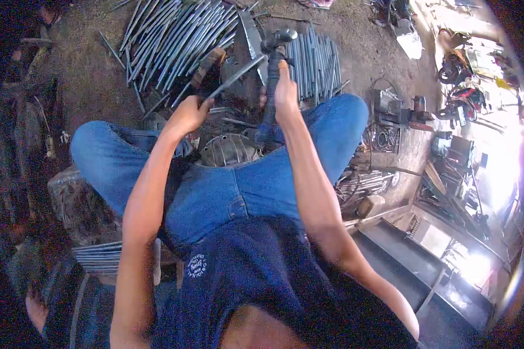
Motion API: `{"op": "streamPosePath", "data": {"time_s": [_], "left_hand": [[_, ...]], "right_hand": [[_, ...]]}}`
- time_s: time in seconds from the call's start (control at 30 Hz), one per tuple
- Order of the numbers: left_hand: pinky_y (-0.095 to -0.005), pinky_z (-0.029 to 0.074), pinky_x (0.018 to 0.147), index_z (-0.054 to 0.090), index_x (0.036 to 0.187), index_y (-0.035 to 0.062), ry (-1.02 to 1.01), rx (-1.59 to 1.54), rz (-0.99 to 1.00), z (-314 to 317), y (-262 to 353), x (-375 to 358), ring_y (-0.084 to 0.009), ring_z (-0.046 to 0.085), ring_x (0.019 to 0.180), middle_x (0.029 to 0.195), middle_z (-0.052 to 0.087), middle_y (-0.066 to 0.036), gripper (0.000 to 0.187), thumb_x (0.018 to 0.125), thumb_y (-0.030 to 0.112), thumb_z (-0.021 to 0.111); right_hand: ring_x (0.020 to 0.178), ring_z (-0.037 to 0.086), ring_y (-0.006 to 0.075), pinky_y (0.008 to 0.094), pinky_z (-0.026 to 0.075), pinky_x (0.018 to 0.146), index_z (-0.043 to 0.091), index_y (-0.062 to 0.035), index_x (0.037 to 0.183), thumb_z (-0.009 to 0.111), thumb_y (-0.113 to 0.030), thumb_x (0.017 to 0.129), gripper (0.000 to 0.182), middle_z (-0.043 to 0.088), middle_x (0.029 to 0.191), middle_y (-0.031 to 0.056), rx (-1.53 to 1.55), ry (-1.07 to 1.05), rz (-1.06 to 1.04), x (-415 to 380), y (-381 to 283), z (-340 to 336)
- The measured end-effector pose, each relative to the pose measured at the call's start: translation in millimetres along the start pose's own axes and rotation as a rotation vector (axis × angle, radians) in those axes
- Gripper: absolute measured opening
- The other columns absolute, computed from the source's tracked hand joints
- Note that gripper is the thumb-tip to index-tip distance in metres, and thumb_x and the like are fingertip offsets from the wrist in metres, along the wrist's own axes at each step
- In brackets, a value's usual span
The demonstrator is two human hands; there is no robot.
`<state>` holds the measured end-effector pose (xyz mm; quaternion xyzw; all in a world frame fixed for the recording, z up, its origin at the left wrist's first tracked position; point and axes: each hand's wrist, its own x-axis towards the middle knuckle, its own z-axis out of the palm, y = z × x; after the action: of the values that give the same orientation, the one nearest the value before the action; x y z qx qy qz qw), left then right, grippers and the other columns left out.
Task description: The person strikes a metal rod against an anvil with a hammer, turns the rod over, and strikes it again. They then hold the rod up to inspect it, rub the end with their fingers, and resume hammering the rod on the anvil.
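My left hand (187, 117) is closed around one end of a thin metal rod (234, 78), which slants up and to the right. The rod's far end overlaps the hammer just below its head in this view. In my right hand (286, 96) is a hammer (279, 38), held upright by its dark, wrapped handle with the rounded steel head at the top. Behind the rod stands a flat metal plate (250, 36) with a pointed shape. Between my crossed legs sits a ribbed metal block (230, 150).
A large heap of metal rods (175, 41) lies on the ground ahead to the left. More rods (315, 64) lie behind the hammer, and another bundle (98, 257) is at lower left. A metal vise-like tool (416, 113) stands at right, with motorcycles (462, 104) beyond.
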<state>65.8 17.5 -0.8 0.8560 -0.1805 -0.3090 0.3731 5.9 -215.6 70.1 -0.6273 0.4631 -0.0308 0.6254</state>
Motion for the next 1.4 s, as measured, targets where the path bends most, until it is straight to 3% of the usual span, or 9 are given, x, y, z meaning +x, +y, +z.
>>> {"op": "streamPosePath", "data": {"time_s": [0.33, 0.63, 0.77, 0.97, 1.03, 1.1, 1.13, 1.23, 1.4], "left_hand": [[-0.0375, 0.045, 0.067, 0.063, 0.094, -0.0050, -0.139, -0.062, -0.114, -10.8, 20.1, -15.5, -0.0233, 0.059, 0.069, 0.076, 0.064, -0.014, 0.052, 0.089, 0.047, 0.056], [-0.0466, 0.045, 0.079, 0.062, 0.086, -0.0061, -0.045, -0.018, -0.025, -5.6, 28.2, -19.7, -0.0443, 0.060, 0.092, 0.088, 0.062, -0.029, 0.049, 0.086, 0.042, 0.057], [-0.0399, 0.041, 0.060, 0.062, 0.082, -0.0031, -0.039, 0.061, 0.006, 1.5, 19.0, -16.3, -0.0232, 0.053, 0.060, 0.065, 0.059, -0.016, 0.041, 0.091, 0.036, 0.054], [-0.0454, 0.045, 0.077, 0.062, 0.093, -0.0039, -0.107, -0.002, -0.067, -8.2, 32.0, -19.9, -0.0427, 0.060, 0.088, 0.086, 0.062, -0.027, 0.044, 0.090, 0.039, 0.053], [-0.0458, 0.045, 0.076, 0.062, 0.094, -0.0046, -0.092, 0.053, -0.065, -10.8, 35.8, -23.2, -0.0428, 0.060, 0.088, 0.086, 0.062, -0.028, 0.044, 0.090, 0.039, 0.053], [-0.0461, 0.045, 0.076, 0.061, 0.093, -0.0051, -0.105, 0.040, -0.083, -18.0, 43.0, -25.4, -0.0430, 0.060, 0.088, 0.086, 0.062, -0.029, 0.045, 0.090, 0.039, 0.053], [-0.0465, 0.045, 0.076, 0.061, 0.092, -0.0055, -0.139, 0.033, -0.097, -19.7, 46.1, -28.7, -0.0431, 0.060, 0.088, 0.086, 0.062, -0.029, 0.046, 0.090, 0.039, 0.053], [-0.0457, 0.046, 0.073, 0.060, 0.088, -0.0055, -0.079, -0.016, -0.181, -21.0, 51.8, -34.7, -0.0423, 0.062, 0.084, 0.080, 0.063, -0.027, 0.049, 0.088, 0.043, 0.056], [-0.0448, 0.046, 0.074, 0.062, 0.089, -0.0054, -0.073, -0.027, -0.113, -1.2, 24.0, -16.5, -0.0415, 0.062, 0.086, 0.080, 0.064, -0.027, 0.049, 0.088, 0.043, 0.056]], "right_hand": [[0.044, 0.049, 0.0170, 0.0316, 0.042, 0.042, 0.056, -0.0044, 0.074, 0.042, -0.058, 0.090, 0.057, 0.051, 0.056, 0.0059, 0.074, -0.019, 0.075, -55.6, -11.7, -15.2], [0.045, 0.048, 0.0153, 0.0308, 0.041, 0.042, 0.053, -0.0075, 0.078, 0.040, -0.058, 0.091, 0.053, 0.052, 0.060, 0.0061, 0.180, -0.118, 0.168, -50.8, -14.2, -28.4], [0.045, 0.050, 0.0147, 0.0298, 0.042, 0.043, 0.058, -0.0056, 0.081, 0.034, -0.061, 0.092, 0.061, 0.055, 0.060, 0.0056, 0.188, -0.079, -0.253, -80.0, -109.8, -54.0], [0.039, 0.044, 0.0092, 0.0252, 0.043, 0.036, 0.046, -0.0086, 0.087, 0.026, -0.054, 0.095, 0.050, 0.047, 0.055, -0.0010, 0.412, 0.231, -1.122, -124.1, -205.9, -29.6], [0.057, 0.058, 0.0189, 0.0325, 0.050, 0.054, 0.055, -0.0037, 0.099, 0.034, -0.057, 0.094, 0.058, 0.058, 0.069, 0.0091, 0.547, -0.205, -0.885, -69.4, -135.6, -43.0], [0.044, 0.049, 0.0207, 0.0347, 0.041, 0.042, 0.052, -0.0059, 0.089, 0.033, -0.059, 0.092, 0.057, 0.053, 0.058, 0.0078, 0.209, -0.013, -0.183, -32.8, -34.5, -1.9], [0.100, 0.050, 0.0209, 0.0319, 0.038, 0.092, 0.053, 0.0107, 0.117, 0.043, -0.061, 0.088, 0.078, 0.058, 0.110, 0.0161, -0.027, 0.061, 0.160, -11.8, 4.8, -1.1], [0.044, 0.050, 0.0175, 0.0322, 0.041, 0.041, 0.060, -0.0070, 0.080, 0.041, -0.058, 0.090, 0.055, 0.053, 0.057, 0.0043, 0.419, -0.089, 0.195, -27.5, -1.9, -8.3], [0.044, 0.046, 0.0155, 0.0301, 0.041, 0.042, 0.049, -0.0081, 0.081, 0.033, -0.062, 0.091, 0.057, 0.047, 0.057, 0.0059, 0.273, -0.109, 0.174, -48.2, 0.5, -30.2]]}}
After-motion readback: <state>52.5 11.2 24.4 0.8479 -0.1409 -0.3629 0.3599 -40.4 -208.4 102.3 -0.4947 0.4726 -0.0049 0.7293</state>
